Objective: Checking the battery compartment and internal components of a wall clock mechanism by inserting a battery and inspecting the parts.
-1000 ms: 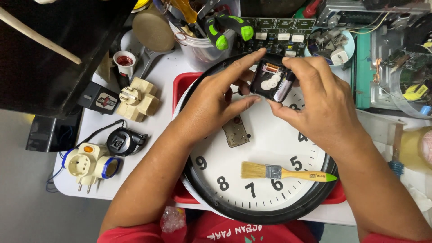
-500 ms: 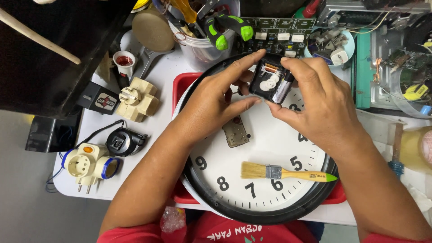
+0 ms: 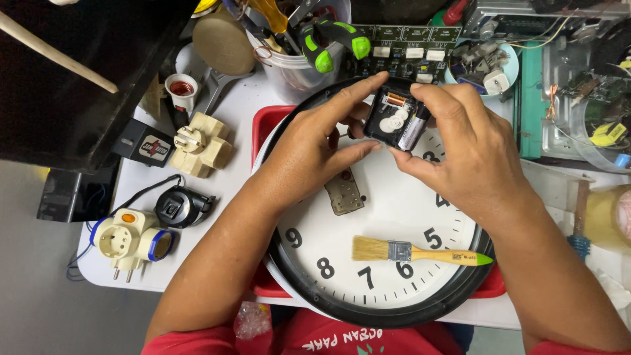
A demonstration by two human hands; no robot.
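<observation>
Nothing has shifted since the earlier frame: left hand (image 3: 309,148) and right hand (image 3: 470,154) both pinch the open black clock mechanism (image 3: 396,120) above the far part of the wall clock (image 3: 374,263), paintbrush (image 3: 420,252) lying nearer.

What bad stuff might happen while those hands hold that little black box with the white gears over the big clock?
The small open black clock mechanism, pinched between the left hand and right hand, has bare white gears and a battery showing; tipping it might spill them. If dropped, it could mark the round white clock face. A forearm might also knock the yellow-handled paintbrush off the clock.
</observation>
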